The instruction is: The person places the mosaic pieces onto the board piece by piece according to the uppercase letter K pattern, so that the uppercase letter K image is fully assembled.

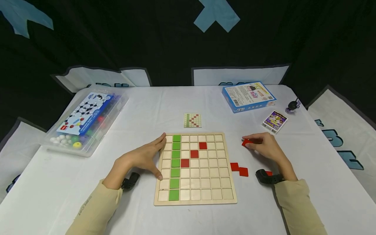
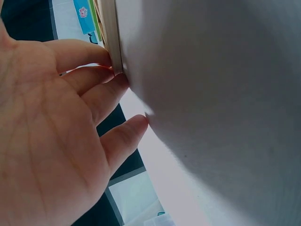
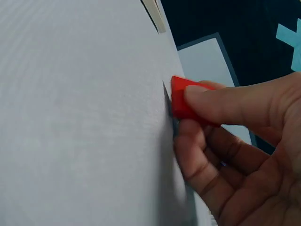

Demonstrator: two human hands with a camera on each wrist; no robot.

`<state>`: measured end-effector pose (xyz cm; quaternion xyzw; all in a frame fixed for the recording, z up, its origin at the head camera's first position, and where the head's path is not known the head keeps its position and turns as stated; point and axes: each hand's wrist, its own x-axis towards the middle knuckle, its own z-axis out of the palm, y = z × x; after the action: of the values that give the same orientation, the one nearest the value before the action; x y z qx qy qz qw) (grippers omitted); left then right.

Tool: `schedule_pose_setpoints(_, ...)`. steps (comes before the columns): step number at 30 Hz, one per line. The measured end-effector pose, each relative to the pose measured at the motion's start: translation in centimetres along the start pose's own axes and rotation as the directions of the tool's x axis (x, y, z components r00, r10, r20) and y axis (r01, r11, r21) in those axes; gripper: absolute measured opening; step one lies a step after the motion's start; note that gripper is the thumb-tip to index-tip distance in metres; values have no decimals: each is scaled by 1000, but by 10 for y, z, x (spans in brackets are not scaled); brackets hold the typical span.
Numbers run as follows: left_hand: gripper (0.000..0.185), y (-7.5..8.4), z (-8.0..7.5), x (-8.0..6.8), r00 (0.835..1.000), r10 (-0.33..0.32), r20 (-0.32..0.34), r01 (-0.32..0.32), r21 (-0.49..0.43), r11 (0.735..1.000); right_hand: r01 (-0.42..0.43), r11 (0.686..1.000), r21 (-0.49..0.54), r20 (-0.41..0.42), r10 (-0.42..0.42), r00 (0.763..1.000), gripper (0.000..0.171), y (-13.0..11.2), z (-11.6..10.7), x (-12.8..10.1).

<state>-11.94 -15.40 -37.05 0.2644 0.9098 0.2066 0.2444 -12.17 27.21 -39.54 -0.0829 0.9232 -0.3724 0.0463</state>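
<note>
A wooden grid board [image 1: 195, 199] lies on the white table, with a column of green tiles [image 1: 175, 163] and three red tiles [image 1: 194, 153] set diagonally. My left hand [image 1: 147, 156] rests flat with straight fingers against the board's left edge [image 2: 113, 42]. My right hand [image 1: 264, 146] pinches a red tile [image 1: 246, 142] [image 3: 181, 99] between thumb and fingers, just off the table to the right of the board. Two loose red tiles [image 1: 239, 169] lie beside the board's right edge.
A small pattern card [image 1: 192, 120] lies behind the board. A clear plastic box of coloured balls [image 1: 85, 119] sits at the left. A blue box [image 1: 248, 96], a purple card pack [image 1: 274, 121] and a small dark object [image 1: 292, 106] are at the far right.
</note>
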Motion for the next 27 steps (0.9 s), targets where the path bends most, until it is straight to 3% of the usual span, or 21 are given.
schedule_pose_setpoints(11,135,1,-1,-2,1000,-21,6,21,-12,1000,13,995,98,44,-18,999,32,-13,7,24)
schedule_pose_setpoints(22,135,0,0,-2,1000,-15,6,15,-10,1000,50,962,268,2,-52,999,28,-41,29,53)
schedule_pose_setpoints(27,135,0,0,-2,1000,-13,9,13,-6,1000,70,958,277,20,-78,997,27,-52,39,60)
